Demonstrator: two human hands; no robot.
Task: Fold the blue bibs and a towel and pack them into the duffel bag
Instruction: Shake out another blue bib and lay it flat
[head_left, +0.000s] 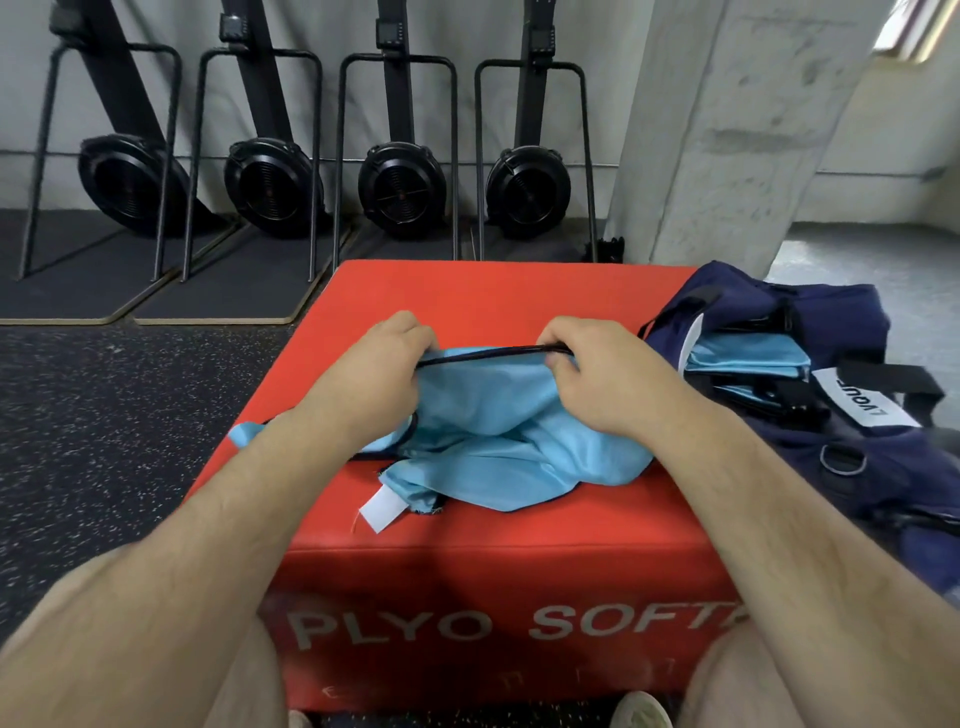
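Two bare forearms reach forward from the bottom of the view, over pale shorts and the toe of a light shoe (640, 709) on the floor. Both hands work above a red foam box (467, 587) printed "PLYO SOFT" on its near face. On top of the box lies a crumpled light blue bib (498, 436) with dark trim, a white tag (381, 508) poking out at its near edge. The left hand (382, 364) and the right hand (597, 374) each have their fingers curled around the bib's dark edge band, which runs taut between them, lifted a little off the box. Just beside the box on the right sits a navy duffel bag (841, 322), open at the top; inside it shows more light blue cloth (748, 358), apparently folded bibs, though the folds are hard to make out. Black rowing machines (400, 192) stand upright along the far wall.
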